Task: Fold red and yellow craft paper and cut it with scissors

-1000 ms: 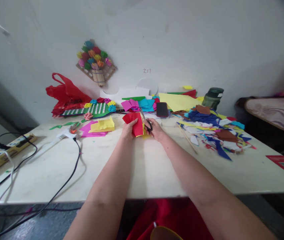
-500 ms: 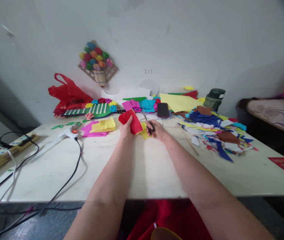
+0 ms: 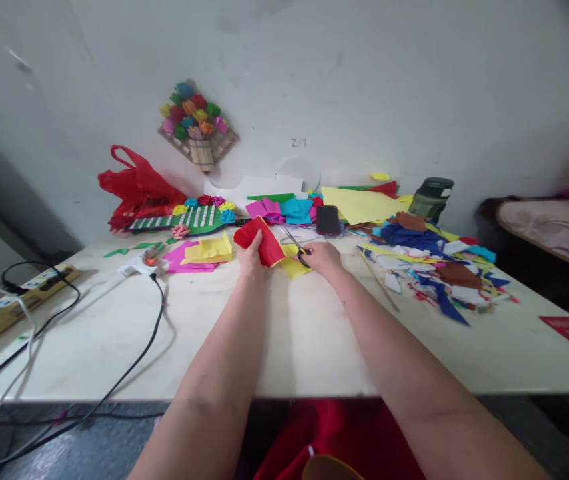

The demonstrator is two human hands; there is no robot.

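Observation:
My left hand [image 3: 253,255] is closed on a piece of red paper [image 3: 270,245] with a thin yellow edge, its thumb lying across the face. A pair of scissors [image 3: 293,238] with dark handles is in my right hand [image 3: 323,257]; the blades point up and to the left, apart from the red paper. Under and between the hands lies a yellow paper piece [image 3: 293,265] on the white table [image 3: 304,333]. Left of my left hand, yellow sheets [image 3: 209,249] rest on pink paper [image 3: 177,260].
A phone [image 3: 327,220] lies beyond my right hand. Paper scraps [image 3: 434,267] and a thin stick [image 3: 379,280] cover the right side, near a green bottle [image 3: 431,197]. At left are a glue gun [image 3: 139,265], its cord, and a power strip [image 3: 19,303]. A red bag [image 3: 139,183] stands behind.
My right hand has moved slightly right and lowered the scissors away from the red paper. The red paper, still in my left hand, has shifted a little left.

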